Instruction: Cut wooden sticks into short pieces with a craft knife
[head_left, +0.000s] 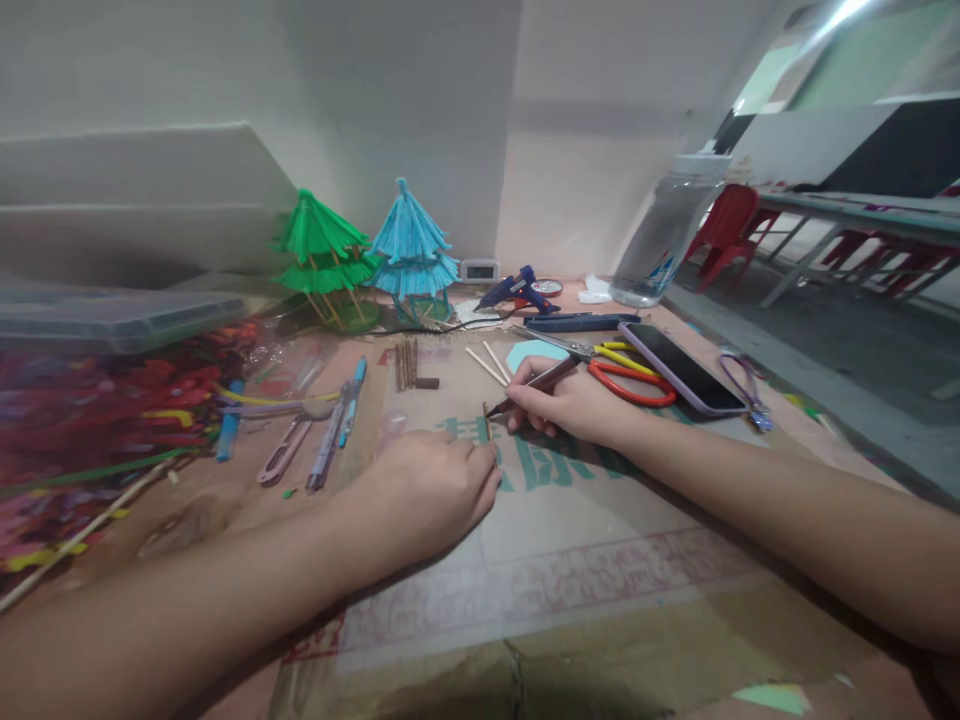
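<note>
My right hand (551,400) grips a brown marker (551,374), its tip touching the upper part of a thin wooden stick (488,422). My left hand (435,490) is closed, its fingertips at the near end of that stick, which they hide. Beyond my left hand lie several brown sticks (406,362) side by side, with the brown marker cap (427,383) next to them. Two pale sticks (495,358) rest just past the marker tip. A light blue paper shape (534,355) sits behind my right hand, partly covered by it.
Scissors (630,382) and a phone (679,370) lie right of my hand. At the back stand a green paper-roofed model (326,255), a blue one (412,245), a glue gun (521,290) and a large bottle (667,235). Pens (334,430) and a heap of red scraps (97,430) fill the left.
</note>
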